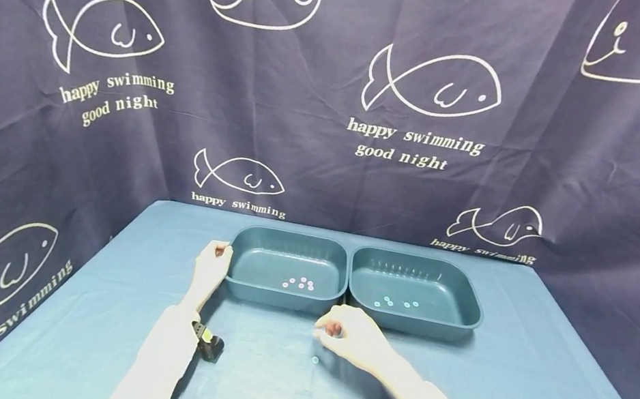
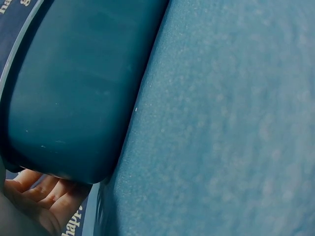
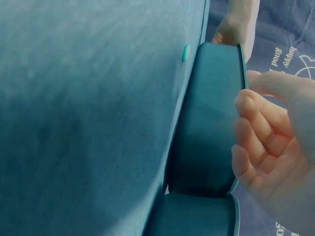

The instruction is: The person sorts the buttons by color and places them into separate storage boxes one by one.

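My left hand point(image 1: 213, 265) grips the left end of the left blue-green plastic bin point(image 1: 280, 297). In the left wrist view its fingers point(image 2: 61, 196) lie against the end wall of that bin, and the thumb is hidden. Several small pink buttons point(image 1: 303, 280) lie inside. My right hand point(image 1: 357, 339) is over the table in front of the place where the two bins meet, fingers loosely bent and nothing visible between them. A single green button point(image 1: 315, 360) lies on the cloth just below those fingertips. The right bin point(image 1: 431, 327) contains several green buttons point(image 1: 386, 299).
Both bins stand side by side near the back of a table under a light blue cloth point(image 1: 254, 369). Behind and beside it hangs a dark blue curtain point(image 1: 322, 103) with white fish drawings. Each wrist carries a small black camera point(image 1: 209, 347).
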The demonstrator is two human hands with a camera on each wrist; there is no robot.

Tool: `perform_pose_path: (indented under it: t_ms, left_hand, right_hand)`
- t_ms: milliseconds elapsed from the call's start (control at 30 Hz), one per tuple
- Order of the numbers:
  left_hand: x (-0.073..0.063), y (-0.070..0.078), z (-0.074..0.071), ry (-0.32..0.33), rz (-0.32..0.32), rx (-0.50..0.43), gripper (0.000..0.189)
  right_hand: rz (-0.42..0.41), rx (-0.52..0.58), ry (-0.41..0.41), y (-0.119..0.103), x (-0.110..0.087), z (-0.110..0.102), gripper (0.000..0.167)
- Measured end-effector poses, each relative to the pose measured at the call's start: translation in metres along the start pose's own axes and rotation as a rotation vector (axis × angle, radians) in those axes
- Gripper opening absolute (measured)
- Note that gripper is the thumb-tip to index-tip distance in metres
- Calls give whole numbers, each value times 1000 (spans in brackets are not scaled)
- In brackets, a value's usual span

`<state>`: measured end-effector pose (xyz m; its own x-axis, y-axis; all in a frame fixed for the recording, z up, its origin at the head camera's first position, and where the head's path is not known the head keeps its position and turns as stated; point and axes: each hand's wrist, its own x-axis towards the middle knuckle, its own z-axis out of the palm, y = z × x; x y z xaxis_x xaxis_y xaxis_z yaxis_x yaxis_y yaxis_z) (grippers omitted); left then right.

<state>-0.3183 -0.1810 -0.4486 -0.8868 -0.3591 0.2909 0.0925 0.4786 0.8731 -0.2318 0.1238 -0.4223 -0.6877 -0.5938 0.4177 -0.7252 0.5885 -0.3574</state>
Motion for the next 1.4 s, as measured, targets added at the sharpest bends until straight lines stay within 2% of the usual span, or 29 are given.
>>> perform_pose_path:
  t_ms: [367,667,1000,1400]
  left_hand:
    - [1,-2,1,13,3,-19,26]
    - [2,1,0,-17,-39,-26,27]
    - [2,1,0,-6,-30,-28,27]
    - [3,0,0,-24,-44,-33,28]
  right_hand:
    - [0,-16,-45,5,-1,6,6]
    - [-25,31,-165,7,-2,5,7]
    - [51,108,-267,6,-3,4,7]
    - [29,56,-320,4,-3,5,5]
